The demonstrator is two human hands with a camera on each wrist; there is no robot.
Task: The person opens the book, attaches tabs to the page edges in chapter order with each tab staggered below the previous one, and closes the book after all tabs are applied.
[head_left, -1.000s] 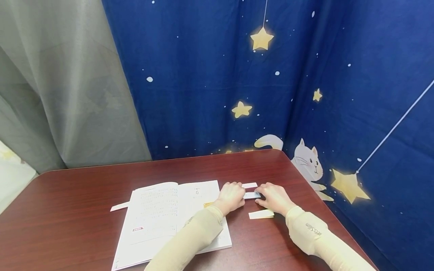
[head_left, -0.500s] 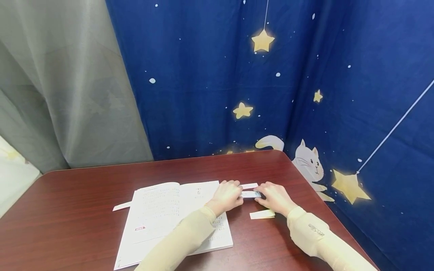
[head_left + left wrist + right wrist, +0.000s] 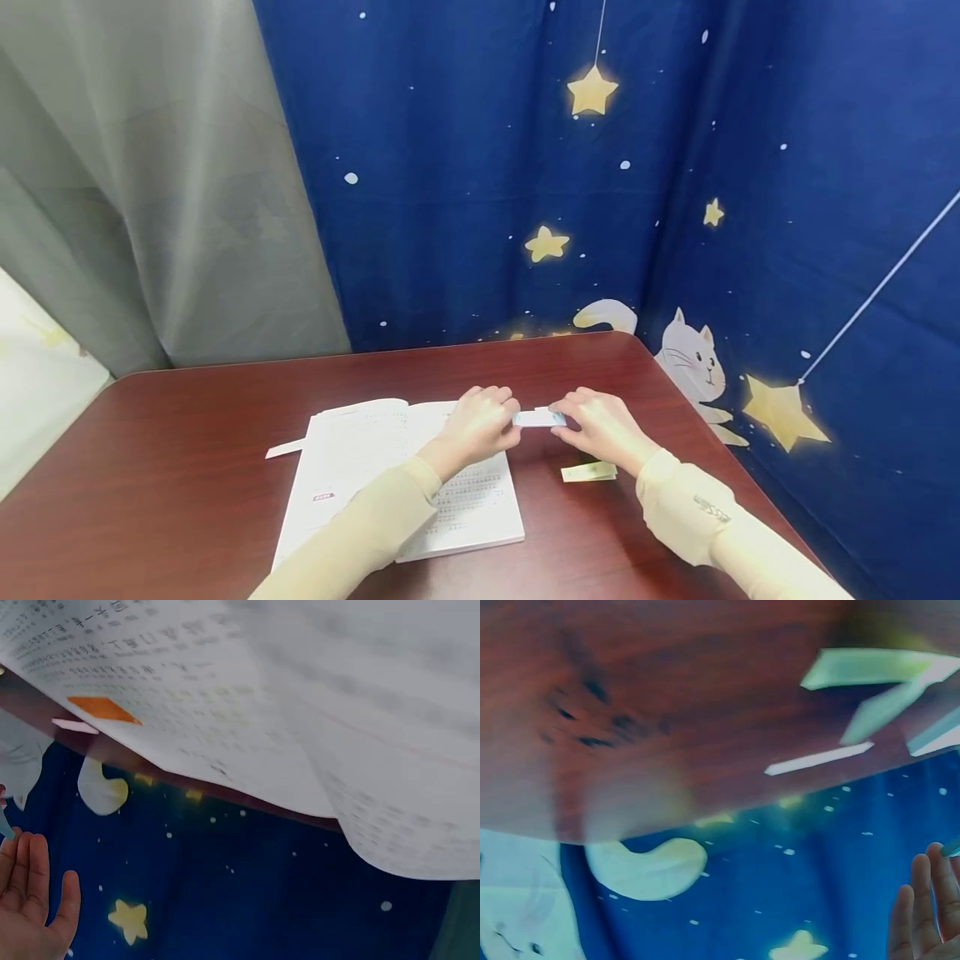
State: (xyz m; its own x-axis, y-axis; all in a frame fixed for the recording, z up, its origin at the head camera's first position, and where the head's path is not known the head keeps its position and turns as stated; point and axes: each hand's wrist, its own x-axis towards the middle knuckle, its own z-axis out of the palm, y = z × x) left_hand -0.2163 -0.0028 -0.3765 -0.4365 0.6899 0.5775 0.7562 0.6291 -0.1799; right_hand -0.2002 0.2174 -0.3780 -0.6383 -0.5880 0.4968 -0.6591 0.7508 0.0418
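A white-and-blue bookmark (image 3: pixel 536 418), a narrow folded strip, spans the gap between the two hands just right of the open book (image 3: pixel 468 508). My left hand (image 3: pixel 480 422) pinches its left end and overlaps the right-hand page in the head view. Its right end is between the thumb and fingers of my right hand (image 3: pixel 603 427). Each wrist view catches only fingers and a bit of blue: the left hand (image 3: pixel 34 896) at lower left, the right hand (image 3: pixel 928 907) at lower right. An orange bookmark (image 3: pixel 105 709) lies on a page near its edge.
A yellow-green folded bookmark (image 3: pixel 588 472) rests on the dark red table (image 3: pixel 202 467), below the right hand. One white strip (image 3: pixel 285 448) sticks out from the book's left side; another white strip (image 3: pixel 821 759) lies near the far edge. Curtains (image 3: pixel 465 167) hang behind.
Both hands have moved leftward and slightly up in the head view, carrying the white-and-blue bookmark closer to the book. The head view has shifted slightly. The yellow-green bookmark shows more of its coloured face.
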